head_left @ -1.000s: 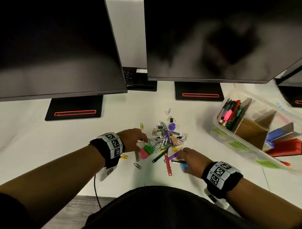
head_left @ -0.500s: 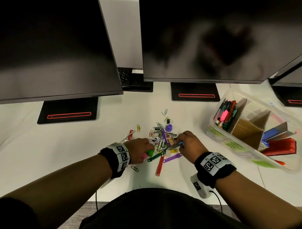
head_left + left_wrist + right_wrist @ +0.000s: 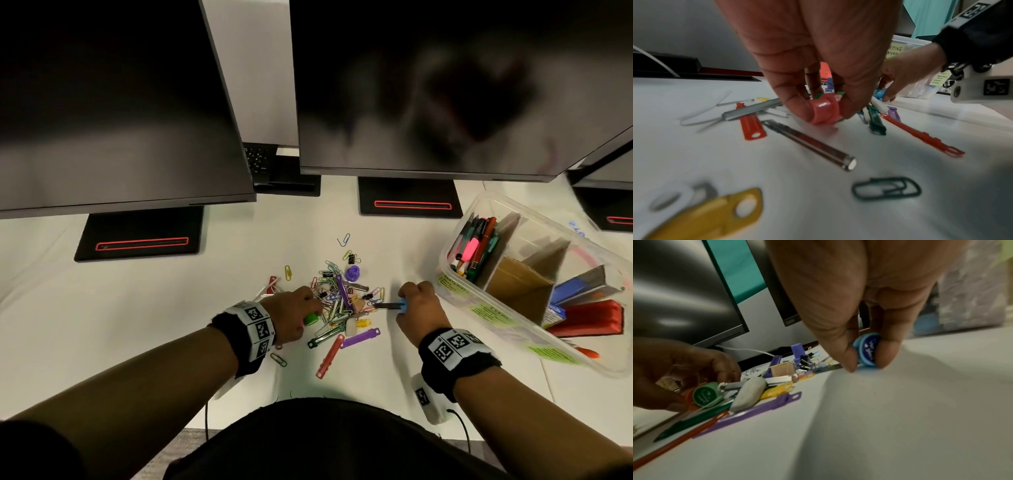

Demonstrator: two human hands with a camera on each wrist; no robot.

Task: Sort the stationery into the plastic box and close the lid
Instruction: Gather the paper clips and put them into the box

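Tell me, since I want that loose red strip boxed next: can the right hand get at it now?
Probably not yet: the right hand is pinching a blue cap. The red strip itself lies uncovered beside it.

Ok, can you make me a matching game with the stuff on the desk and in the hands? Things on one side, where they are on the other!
Things:
1. blue round piece
2. pink and green round pieces
3. pens and markers
4. dark green paper clip

Places:
A. lying alone on the desk, near the left wrist
B. pinched in the left hand
C. standing in the plastic box
D. pinched in the right hand

Pairs: 1-D, 2-B, 3-C, 4-A
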